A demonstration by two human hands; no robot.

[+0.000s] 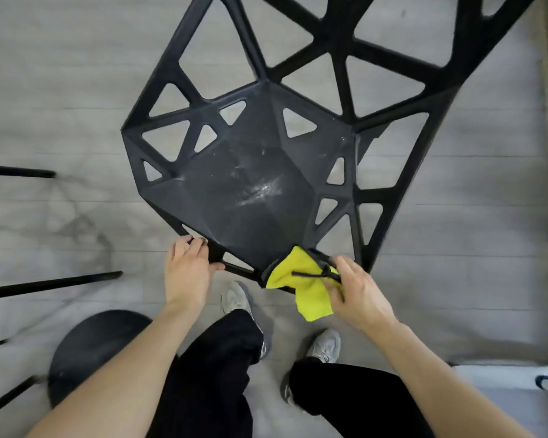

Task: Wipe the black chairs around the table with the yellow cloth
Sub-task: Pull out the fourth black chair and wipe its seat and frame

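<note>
Yellow cloth (301,286) sits bunched in my right hand (358,292), fingers curled round it against the black chair (250,184) seat's near corner. Dusty smears lie ahead, toward the seat's middle. My left hand (187,273) grips the front edge.

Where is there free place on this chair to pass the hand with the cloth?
The solid seat centre, bordered by triangular cut-outs, is bare and smudged. The front edge is crowded: the left hand grips it, and the right hand holds the yellow cloth there.
</note>
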